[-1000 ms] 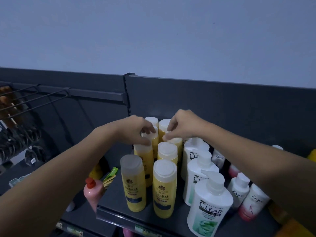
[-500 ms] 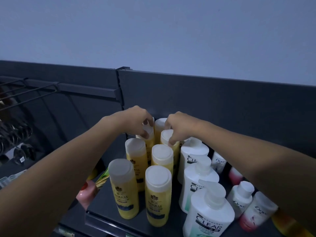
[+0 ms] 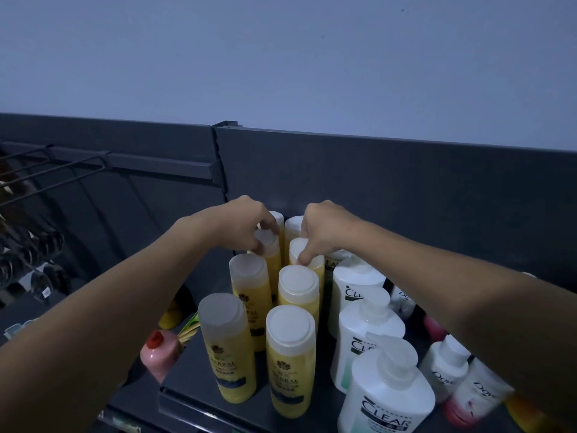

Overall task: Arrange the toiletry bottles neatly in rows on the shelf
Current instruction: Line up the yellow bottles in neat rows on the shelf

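Left hand [image 3: 246,225] now pinching far-left yellow cap [image 3: 265,242]; right hand [image 3: 324,229] fingertips pressing neighbouring cap [image 3: 304,250], nudged back. Far rows tightening.

Both forearms are bare right up to the frame edge, with no sleeves in view. The left hand [image 3: 239,225] and right hand [image 3: 326,228] carry no gloves, rings or watch.

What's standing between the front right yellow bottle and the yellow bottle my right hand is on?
One yellow bottle stands between them in the head view.
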Available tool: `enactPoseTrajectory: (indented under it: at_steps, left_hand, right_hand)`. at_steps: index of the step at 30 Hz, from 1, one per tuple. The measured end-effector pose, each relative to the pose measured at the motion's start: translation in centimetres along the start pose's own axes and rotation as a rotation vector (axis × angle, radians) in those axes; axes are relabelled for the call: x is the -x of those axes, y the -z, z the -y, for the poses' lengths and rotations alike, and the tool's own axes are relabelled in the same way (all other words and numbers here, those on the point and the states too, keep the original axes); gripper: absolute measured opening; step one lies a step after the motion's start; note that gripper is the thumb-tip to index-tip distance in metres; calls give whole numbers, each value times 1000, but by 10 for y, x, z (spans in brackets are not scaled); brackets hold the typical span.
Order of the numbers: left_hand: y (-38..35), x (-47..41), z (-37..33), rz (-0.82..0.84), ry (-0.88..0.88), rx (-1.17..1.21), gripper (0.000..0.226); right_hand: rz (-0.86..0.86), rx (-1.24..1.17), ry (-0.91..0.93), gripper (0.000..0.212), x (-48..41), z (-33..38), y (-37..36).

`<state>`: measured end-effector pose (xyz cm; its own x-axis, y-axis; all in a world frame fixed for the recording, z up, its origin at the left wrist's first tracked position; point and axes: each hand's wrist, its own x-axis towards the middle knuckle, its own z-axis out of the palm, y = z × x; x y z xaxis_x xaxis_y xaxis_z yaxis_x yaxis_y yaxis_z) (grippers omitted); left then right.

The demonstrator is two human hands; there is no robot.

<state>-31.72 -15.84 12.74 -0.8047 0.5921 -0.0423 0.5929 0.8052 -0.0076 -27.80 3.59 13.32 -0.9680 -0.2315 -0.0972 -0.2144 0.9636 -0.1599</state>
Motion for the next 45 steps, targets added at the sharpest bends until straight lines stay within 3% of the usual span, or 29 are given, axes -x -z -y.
enactPoseTrajectory:
  at_steps: [4, 7, 11, 14, 18, 24, 32, 34, 37, 45]
  left_hand:
    - [-2, -1, 2, 4, 7, 34, 51]
    - [1, -3, 1, 7, 22, 56, 45]
    - [10, -10, 1, -184, 84, 132, 29]
    - [7, -24, 4, -299, 146, 125, 33]
    - [-5, -39, 8, -191, 206, 147, 40]
    - [-9, -41, 0, -232, 149, 142, 35]
    - [-7, -54, -30, -173, 74, 146, 34]
    - [-8, -57, -35, -164, 80, 137, 35]
    - [-7, -58, -37, -167, 87, 118, 34]
    - [-9, -48, -28, -179, 162, 106, 34]
  right_hand:
    - [8, 49, 5, 55, 0, 3, 1]
    - [59, 70, 5, 47, 0, 3, 7]
    - [-43, -52, 39, 41, -12, -5, 33]
    - [-137, -77, 80, 38, -27, -10, 40]
    - [13, -25, 78, 52, -45, -12, 25]
    - [74, 60, -26, 39, -31, -40, 29]
    - [-21, 28, -6, 29, -7, -71, 18]
    - [-35, 75, -37, 11, -1, -77, 18]
    - [-65, 119, -56, 37, 10, -87, 17]
    - [-6, 214, -129, 36, 31, -110, 23]
